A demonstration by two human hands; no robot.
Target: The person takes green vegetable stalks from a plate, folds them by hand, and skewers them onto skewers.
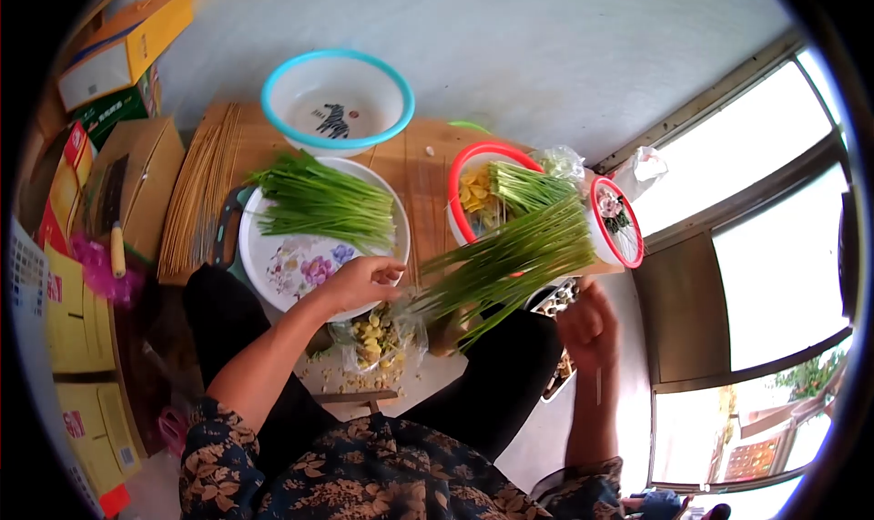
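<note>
A bundle of long green stalks (510,265) stretches between my two hands, blurred at its left end. My left hand (360,283) is at the near edge of a white flowered tray (273,260), fingers curled; what they hold, if anything, is too small to name. My right hand (587,324) is closed just below the bundle's right end, and its grip is not clear. More green stalks (319,201) lie on the tray. A red-rimmed basin (458,169) behind the bundle holds yellow pieces and cut green stalks.
A blue-rimmed basin (337,101) stands at the back of the wooden table (428,156). Thin sticks (200,197) lie at its left. A smaller red-rimmed bowl (619,221) is at the right. Below, a plastic bag (378,338) holds yellowish scraps. Boxes and a knife (116,210) are far left.
</note>
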